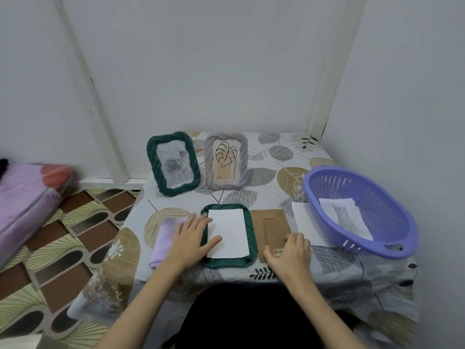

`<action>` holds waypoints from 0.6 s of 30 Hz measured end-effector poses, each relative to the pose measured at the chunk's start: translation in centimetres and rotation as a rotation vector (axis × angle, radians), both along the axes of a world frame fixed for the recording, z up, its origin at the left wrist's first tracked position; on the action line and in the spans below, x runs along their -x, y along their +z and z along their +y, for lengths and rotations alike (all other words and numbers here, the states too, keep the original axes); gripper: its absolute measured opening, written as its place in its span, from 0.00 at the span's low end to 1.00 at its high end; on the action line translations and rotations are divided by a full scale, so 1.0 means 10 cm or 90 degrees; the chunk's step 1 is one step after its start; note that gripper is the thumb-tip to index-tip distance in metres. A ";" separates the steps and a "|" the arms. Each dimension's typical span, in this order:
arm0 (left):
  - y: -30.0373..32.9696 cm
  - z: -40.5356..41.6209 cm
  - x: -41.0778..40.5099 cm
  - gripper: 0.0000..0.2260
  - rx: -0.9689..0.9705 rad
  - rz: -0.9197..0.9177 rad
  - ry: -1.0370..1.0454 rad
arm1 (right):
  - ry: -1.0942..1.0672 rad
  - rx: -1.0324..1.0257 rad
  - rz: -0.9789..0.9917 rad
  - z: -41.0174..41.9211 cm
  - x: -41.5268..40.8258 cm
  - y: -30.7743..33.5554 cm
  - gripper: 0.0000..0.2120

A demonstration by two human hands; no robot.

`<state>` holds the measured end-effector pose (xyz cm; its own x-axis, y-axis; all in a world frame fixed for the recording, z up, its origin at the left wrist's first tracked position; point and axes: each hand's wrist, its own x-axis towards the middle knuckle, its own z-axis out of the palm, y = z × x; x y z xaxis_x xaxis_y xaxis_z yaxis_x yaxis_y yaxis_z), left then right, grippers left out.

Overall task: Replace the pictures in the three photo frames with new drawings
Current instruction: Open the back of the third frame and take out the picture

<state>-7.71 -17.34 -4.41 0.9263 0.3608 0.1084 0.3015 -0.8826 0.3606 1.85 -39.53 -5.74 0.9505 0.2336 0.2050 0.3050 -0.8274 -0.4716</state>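
A dark green frame (251, 238) lies face down near the table's front edge, with a white sheet (230, 230) laid in its back. My left hand (192, 236) rests flat on the frame's left rim, thumb on the sheet. My right hand (289, 250) curls its fingers on the brown backing board (269, 222) beside the frame. Two frames stand at the back: a green one (173, 163) with a grey rose picture and a grey one (226, 161) with a leaf line drawing.
A purple basket (362, 212) at the right holds a cat picture (346, 217); a white sheet (305, 222) lies partly under it. A lilac cloth (163, 238) sits left of the flat frame. The table (274, 159) is in a corner, with bedding (27, 197) at the left.
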 end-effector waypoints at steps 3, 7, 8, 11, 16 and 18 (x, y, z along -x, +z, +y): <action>0.00 0.03 -0.09 0.53 0.024 0.026 0.006 | 0.012 0.022 -0.002 0.03 -0.01 0.00 0.30; -0.04 0.07 -0.11 0.46 0.044 0.035 0.008 | 0.018 0.105 -0.037 0.10 0.03 0.07 0.35; -0.05 0.09 -0.10 0.47 0.041 0.039 0.007 | 0.044 0.128 -0.040 0.13 0.05 0.09 0.36; -0.08 0.14 -0.06 0.52 0.023 0.060 0.008 | 0.191 0.146 -0.009 0.23 0.10 0.08 0.38; 0.04 0.15 -0.19 0.44 0.022 0.055 0.022 | 0.260 0.172 0.015 0.31 0.18 0.04 0.32; 0.09 0.16 -0.29 0.55 -0.008 0.102 -0.012 | 0.258 0.185 0.012 0.33 0.19 0.04 0.25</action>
<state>-4.77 -15.72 -3.49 0.9389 0.3422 -0.0373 0.3372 -0.8928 0.2987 -0.07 -36.27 -5.30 0.7745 0.6298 0.0596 0.6226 -0.7423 -0.2477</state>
